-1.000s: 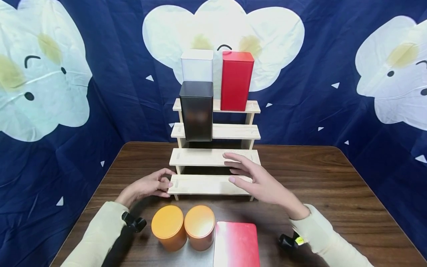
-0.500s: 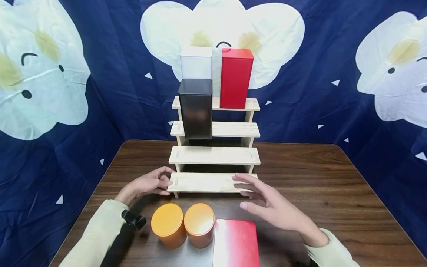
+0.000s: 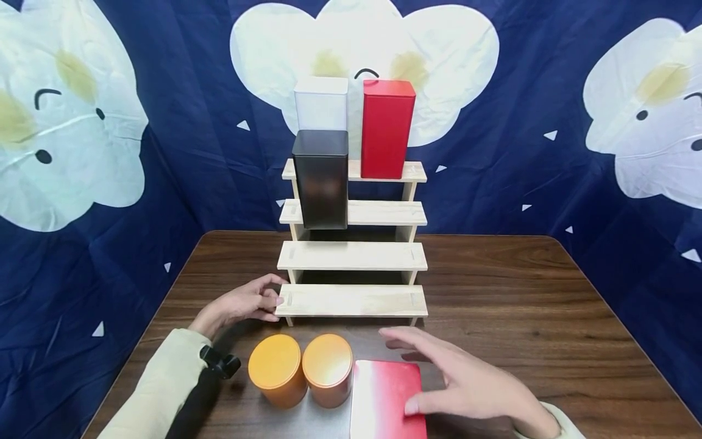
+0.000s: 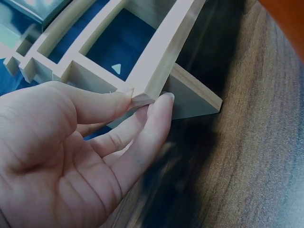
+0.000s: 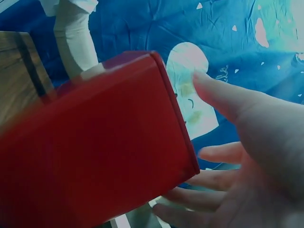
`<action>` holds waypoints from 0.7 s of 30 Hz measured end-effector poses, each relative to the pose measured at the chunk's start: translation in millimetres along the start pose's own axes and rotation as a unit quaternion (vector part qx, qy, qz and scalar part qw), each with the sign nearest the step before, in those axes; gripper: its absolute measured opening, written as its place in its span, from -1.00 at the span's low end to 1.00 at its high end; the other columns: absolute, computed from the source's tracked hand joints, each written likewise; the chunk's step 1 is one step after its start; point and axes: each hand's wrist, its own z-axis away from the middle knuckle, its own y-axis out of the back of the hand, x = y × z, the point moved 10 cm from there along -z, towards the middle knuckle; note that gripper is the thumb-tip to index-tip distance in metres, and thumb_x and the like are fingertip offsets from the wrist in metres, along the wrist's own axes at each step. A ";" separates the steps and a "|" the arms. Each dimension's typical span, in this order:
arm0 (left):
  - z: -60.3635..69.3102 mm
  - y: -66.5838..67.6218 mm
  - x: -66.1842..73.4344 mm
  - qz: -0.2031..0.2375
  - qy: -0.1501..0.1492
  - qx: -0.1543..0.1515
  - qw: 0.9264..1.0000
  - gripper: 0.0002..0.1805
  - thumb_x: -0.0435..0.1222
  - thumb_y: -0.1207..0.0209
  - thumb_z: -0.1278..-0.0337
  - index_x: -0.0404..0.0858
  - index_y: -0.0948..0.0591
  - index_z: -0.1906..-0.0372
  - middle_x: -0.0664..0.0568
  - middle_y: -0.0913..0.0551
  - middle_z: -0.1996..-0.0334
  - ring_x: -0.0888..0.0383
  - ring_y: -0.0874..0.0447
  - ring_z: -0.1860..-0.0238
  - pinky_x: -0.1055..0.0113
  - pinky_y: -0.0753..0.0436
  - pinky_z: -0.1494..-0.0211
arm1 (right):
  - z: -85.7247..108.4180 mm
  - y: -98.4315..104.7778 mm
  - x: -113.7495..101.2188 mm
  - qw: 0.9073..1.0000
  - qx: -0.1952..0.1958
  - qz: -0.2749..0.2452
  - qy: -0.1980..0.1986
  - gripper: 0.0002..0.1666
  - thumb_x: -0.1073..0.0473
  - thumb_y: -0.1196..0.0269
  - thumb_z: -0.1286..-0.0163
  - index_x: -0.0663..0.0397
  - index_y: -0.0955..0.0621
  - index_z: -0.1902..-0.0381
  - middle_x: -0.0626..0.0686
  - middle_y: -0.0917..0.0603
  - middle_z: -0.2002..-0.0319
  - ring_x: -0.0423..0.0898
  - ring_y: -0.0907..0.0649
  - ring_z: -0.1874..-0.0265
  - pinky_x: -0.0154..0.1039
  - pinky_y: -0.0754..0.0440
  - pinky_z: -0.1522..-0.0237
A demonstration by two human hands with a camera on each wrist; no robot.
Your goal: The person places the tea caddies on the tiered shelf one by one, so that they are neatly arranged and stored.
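Note:
In the head view my left hand (image 3: 241, 306) is at the left end of a stepped wooden display stand (image 3: 351, 300). The left wrist view shows thumb and fingers pinching the corner of its lowest board (image 4: 159, 52). My right hand (image 3: 471, 381) hovers by the near red tin (image 3: 378, 396), fingers spread and thumb apart from them. Seen from the right wrist, that red tin (image 5: 104, 142) fills much of the view, with the hand (image 5: 256, 156) around its lid end and not gripping it. Whether any fingertip touches it, I cannot tell.
Two orange round canisters (image 3: 275, 366) stand left of the near red tin. On the stand are a black tin (image 3: 323, 183), with a white tin (image 3: 322, 107) behind it, and another red tin (image 3: 388, 131) on the top step. A blue cloth backdrop (image 3: 208, 122) surrounds the table (image 3: 493, 280).
My right hand has come down from above the stand's lower steps toward me, to the near red tin. The left hand keeps its hold on the stand.

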 end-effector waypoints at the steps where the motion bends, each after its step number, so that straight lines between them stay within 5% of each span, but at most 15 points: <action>1: -0.1 -0.2 -0.6 0.001 -0.001 0.000 1.000 -0.45 -0.39 -0.08 -0.30 -0.36 -0.14 -0.29 -0.03 -0.49 0.37 0.11 -0.59 0.33 0.17 -0.73 0.12 | 2.3 -2.1 -0.8 1.000 -0.010 0.010 0.002 -0.04 -0.12 -0.35 -0.21 -0.25 -0.13 -0.46 -0.18 -0.30 -0.37 -0.17 -0.41 -0.30 -0.27 -0.46 -0.26; 7: -0.3 1.4 -2.5 0.003 0.001 0.008 1.000 -0.45 -0.38 -0.09 -0.30 -0.37 -0.15 -0.28 -0.06 -0.49 0.35 0.08 -0.61 0.32 0.21 -0.73 0.14 | 12.0 -13.0 -0.7 0.998 -0.053 0.029 -0.027 0.06 -0.24 -0.36 -0.14 -0.32 -0.07 -0.47 -0.26 -0.21 -0.40 -0.24 -0.36 -0.30 -0.31 -0.43 -0.26; 13: -0.9 0.7 -2.7 0.004 0.006 0.011 1.000 -0.46 -0.39 -0.09 -0.30 -0.36 -0.16 -0.28 -0.06 -0.48 0.34 0.09 -0.60 0.31 0.21 -0.73 0.13 | 20.9 -21.4 10.4 0.989 -0.077 -0.009 -0.124 0.04 -0.33 -0.34 -0.09 -0.54 -0.06 -0.43 -0.36 -0.23 -0.34 -0.30 -0.38 -0.22 -0.30 -0.51 -0.12; 16: -1.1 -0.4 -2.2 0.003 0.006 0.010 1.000 -0.46 -0.39 -0.08 -0.30 -0.36 -0.16 -0.29 -0.06 -0.48 0.34 0.09 -0.60 0.31 0.19 -0.73 0.12 | 25.3 -24.1 15.2 0.987 -0.078 -0.021 -0.137 0.05 -0.31 -0.36 -0.08 -0.56 -0.05 -0.43 -0.36 -0.23 -0.34 -0.30 -0.38 -0.21 -0.30 -0.52 -0.10; 21: 0.0 1.5 -3.2 0.002 0.014 0.018 1.000 -0.47 -0.39 -0.08 -0.31 -0.34 -0.17 -0.29 -0.08 -0.48 0.31 0.08 -0.61 0.30 0.20 -0.73 0.12 | 27.7 -23.2 17.7 0.994 -0.054 0.013 -0.095 0.14 -0.30 -0.37 -0.08 -0.44 0.02 -0.48 -0.30 -0.18 -0.39 -0.28 -0.35 -0.26 -0.30 -0.50 -0.17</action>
